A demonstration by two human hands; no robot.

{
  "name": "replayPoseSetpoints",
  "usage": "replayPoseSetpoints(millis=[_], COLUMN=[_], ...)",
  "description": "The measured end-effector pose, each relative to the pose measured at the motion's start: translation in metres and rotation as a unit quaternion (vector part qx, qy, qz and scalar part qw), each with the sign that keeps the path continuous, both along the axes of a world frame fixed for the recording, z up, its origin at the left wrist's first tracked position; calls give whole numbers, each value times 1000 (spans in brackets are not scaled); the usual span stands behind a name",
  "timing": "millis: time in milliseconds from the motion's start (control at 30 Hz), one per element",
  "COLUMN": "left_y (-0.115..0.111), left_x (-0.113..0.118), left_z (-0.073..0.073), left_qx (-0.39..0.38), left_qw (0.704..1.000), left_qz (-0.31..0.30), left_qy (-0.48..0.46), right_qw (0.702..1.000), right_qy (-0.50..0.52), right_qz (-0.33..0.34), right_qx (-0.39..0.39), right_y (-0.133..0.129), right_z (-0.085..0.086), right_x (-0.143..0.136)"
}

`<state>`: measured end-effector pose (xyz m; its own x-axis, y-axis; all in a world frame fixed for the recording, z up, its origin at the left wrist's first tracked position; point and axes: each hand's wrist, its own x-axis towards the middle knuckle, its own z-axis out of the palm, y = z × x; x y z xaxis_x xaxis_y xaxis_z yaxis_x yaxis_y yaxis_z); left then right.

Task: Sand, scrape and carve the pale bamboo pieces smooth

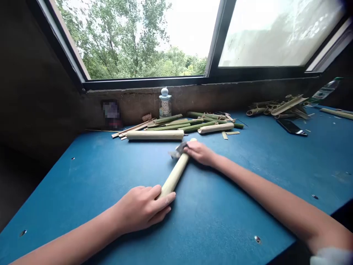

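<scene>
As daylight fills the window above the blue tabletop, my left hand grips the near end of a peeled bamboo stick, fingers clamped around it, the stick slanting away from me across the middle of the surface. Beyond it, a pale bamboo tube lies crosswise, and a lidded jar stands by the wall behind loose green bamboo pieces. Near the stick's far end, the fingers of my right hand are closed on a grey tool, blurred, at the stick's side. Just past that hand rests a pale split length. Farther right, curled bamboo offcuts are heaped behind a dark phone, with a green-capped bottle beside them.
</scene>
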<state>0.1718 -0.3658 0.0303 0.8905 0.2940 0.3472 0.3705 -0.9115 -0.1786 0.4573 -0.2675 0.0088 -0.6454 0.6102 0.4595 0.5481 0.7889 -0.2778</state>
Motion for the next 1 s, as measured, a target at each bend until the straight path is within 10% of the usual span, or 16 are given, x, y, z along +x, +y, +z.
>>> replayPoseSetpoints(millis=[200, 467, 733, 1000], left_y=[5, 7, 13, 106], left_x=[-3, -8, -11, -76], left_z=[0, 0, 4, 9], left_qx=[-65, -153, -207, 5], left_qw=[998, 980, 959, 974], left_qz=[22, 119, 184, 221], left_qy=[-5, -45, -60, 37], right_qw=[977, 871, 901, 985], right_qy=[-5, 55, 38, 16], right_qz=[-211, -488, -429, -173], right_qx=[13, -15, -49, -18], right_y=[14, 60, 118, 86], right_z=[21, 99, 103, 18], right_x=[54, 113, 74, -16])
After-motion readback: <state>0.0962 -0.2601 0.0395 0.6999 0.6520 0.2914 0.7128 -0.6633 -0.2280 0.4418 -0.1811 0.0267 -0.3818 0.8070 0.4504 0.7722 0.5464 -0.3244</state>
